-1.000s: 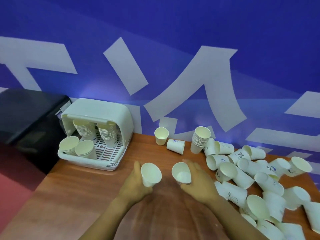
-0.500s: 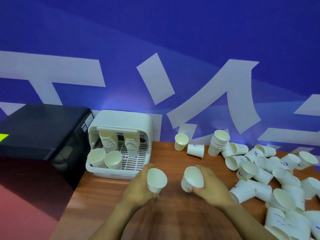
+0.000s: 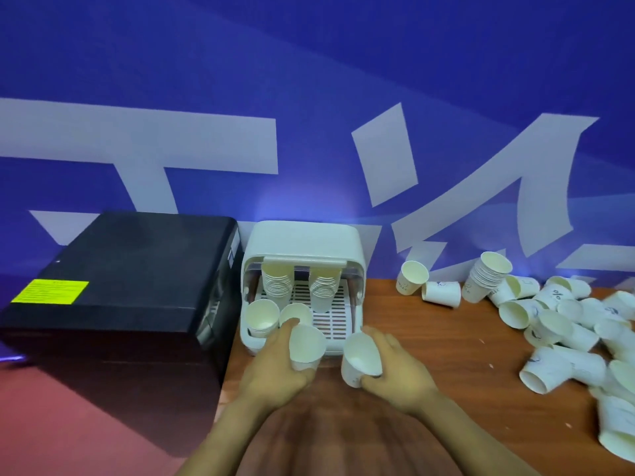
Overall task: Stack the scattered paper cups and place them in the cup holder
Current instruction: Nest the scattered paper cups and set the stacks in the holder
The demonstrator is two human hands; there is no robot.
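While both forearms reach in from the bottom edge, the left hand (image 3: 275,369) is wrapped around a paper cup (image 3: 305,348), fingers closed on its lower wall, the open mouth tilted up toward the camera. Just to its right, the right hand (image 3: 402,372) is clamped on a second cup (image 3: 360,359), thumb under the base and fingers over the side, its mouth also tipped up and leftward. The two held cups sit near each other but apart, above the wooden table (image 3: 446,355). Directly behind them, touching the left hand's cup in this view, stands the white cup holder (image 3: 305,242), its slatted tray carrying two short stacks at the front left (image 3: 263,319) and two taller stacks (image 3: 276,280) hanging mouth-up under the hood at the back. To the holder's left is a black box (image 3: 120,280) with a yellow label (image 3: 49,292). Well to the right, the scattered cups (image 3: 563,331) lie in a heap, mostly on their sides, with one leaning stack (image 3: 488,280) and a single upright cup (image 3: 412,278) near the blue wall (image 3: 309,80) with its white shapes.
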